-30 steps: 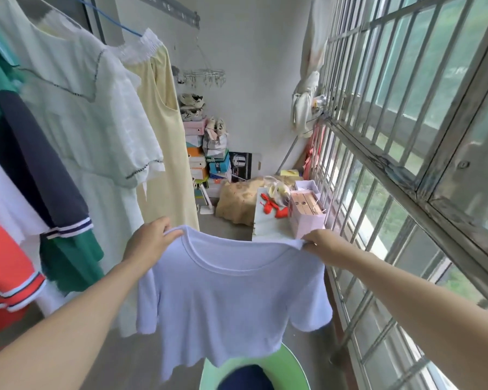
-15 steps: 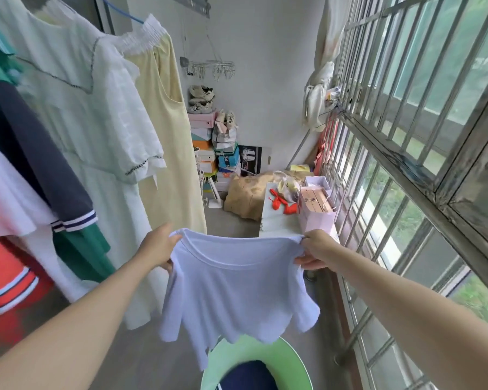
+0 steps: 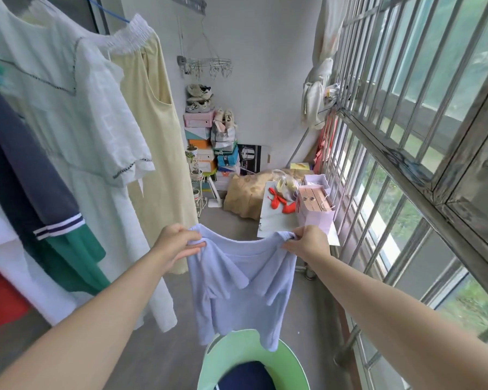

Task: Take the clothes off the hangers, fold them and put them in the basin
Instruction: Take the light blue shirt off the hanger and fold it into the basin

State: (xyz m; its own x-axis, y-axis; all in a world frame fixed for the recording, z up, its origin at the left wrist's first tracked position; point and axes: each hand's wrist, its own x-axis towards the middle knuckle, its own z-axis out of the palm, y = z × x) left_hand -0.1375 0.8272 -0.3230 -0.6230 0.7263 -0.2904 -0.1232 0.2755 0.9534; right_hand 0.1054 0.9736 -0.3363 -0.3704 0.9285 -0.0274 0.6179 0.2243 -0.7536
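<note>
Since one second ago the two hands have come nearer to each other, and the light blue T-shirt (image 3: 237, 302) between them is now narrower. Both its short sleeves are turned inward and lie over the front, where before they hung spread to the sides. The left hand (image 3: 178, 243) pinches one shoulder of the shirt, with the fingers curled on the cloth. The right hand (image 3: 307, 243) pinches the other shoulder in the same way. The shirt hangs in the air from these two grips, and the neckline sags between them. Its lower hem overlaps the far rim of the green basin (image 3: 290, 364) below; whether it touches the rim I cannot tell. Inside the basin lies a dark blue garment (image 3: 245, 375). On the left, clothes hang in a row: a white dress (image 3: 76, 122), a pale yellow dress (image 3: 158, 153) behind it, and a navy and green top (image 3: 40, 198) nearer to the camera. At the far wall stands a pile of shoe boxes (image 3: 200, 147). The barred window (image 3: 406, 136) runs along the right side.
</note>
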